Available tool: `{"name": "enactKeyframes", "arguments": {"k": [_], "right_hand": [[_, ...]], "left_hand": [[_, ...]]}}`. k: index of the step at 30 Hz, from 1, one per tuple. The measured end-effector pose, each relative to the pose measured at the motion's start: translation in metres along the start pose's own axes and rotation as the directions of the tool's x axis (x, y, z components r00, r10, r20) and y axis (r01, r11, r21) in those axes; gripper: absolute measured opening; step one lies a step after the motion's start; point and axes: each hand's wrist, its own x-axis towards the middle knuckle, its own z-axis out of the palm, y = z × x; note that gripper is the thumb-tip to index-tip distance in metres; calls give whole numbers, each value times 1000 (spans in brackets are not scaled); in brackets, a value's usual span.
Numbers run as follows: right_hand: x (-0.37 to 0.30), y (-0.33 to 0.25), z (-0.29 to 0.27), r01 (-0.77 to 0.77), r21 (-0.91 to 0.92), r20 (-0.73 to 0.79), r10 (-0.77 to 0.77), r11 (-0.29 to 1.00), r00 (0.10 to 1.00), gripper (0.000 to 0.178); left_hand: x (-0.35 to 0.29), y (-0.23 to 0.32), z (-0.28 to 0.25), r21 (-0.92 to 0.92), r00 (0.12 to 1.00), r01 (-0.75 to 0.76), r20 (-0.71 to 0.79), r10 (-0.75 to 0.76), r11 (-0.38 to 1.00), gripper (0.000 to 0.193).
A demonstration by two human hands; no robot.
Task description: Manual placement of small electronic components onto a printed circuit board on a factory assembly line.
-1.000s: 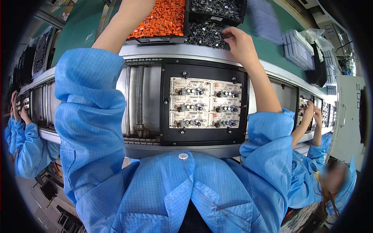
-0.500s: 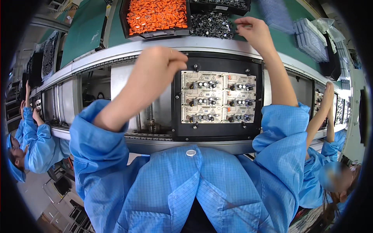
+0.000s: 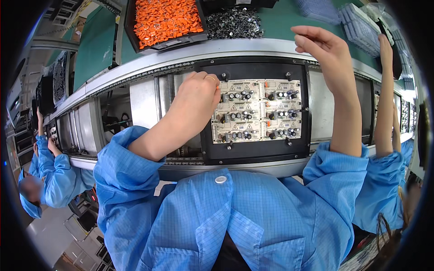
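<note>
A cream circuit board panel (image 3: 260, 108), fitted with several capacitors and a few orange parts, lies in a black frame (image 3: 253, 154) in front of me. My left hand (image 3: 199, 95) is closed at the panel's upper left corner, fingertips pointing down. A bit of an orange component (image 3: 218, 87) shows at those fingertips; the rest is hidden. My right hand (image 3: 327, 52) is raised beyond the frame's upper right corner, over the rail. Its thumb and index finger come close together with the other fingers curled; whatever they hold is too small to make out.
A black bin of orange components (image 3: 167, 22) stands at the far left on the green bench (image 3: 280, 22). Beside it lies a pile of small metal parts (image 3: 235, 23). Clear plastic trays (image 3: 359, 27) are stacked at far right. Co-workers' arms (image 3: 384, 99) reach in on both sides.
My left hand has come down onto the panel's upper left corner. My right hand has drawn back from the metal parts, toward the right and nearer me. The view has shifted slightly.
</note>
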Motion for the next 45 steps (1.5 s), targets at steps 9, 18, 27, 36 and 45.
{"name": "enactKeyframes", "arguments": {"k": [9, 18, 27, 36, 45], "right_hand": [[-47, 2, -3, 55, 279, -40, -46, 959, 998, 15], [-69, 9, 16, 32, 162, 68, -44, 986, 997, 19], [-86, 11, 69, 397, -468, 225, -328, 790, 917, 25], [-85, 13, 86, 470, -669, 283, -388, 575, 877, 25], [-76, 2, 84, 411, -657, 259, -323, 632, 910, 22]], "left_hand": [[11, 2, 0, 139, 993, -106, 59, 98, 985, 8], [19, -7, 3, 84, 996, -75, 63, 69, 994, 10], [100, -44, -68, 395, 847, 83, -511, 144, 915, 17], [146, -112, -83, 476, 866, 143, -484, 123, 868, 9], [151, -111, -95, 336, 870, 204, -492, -13, 919, 10]]}}
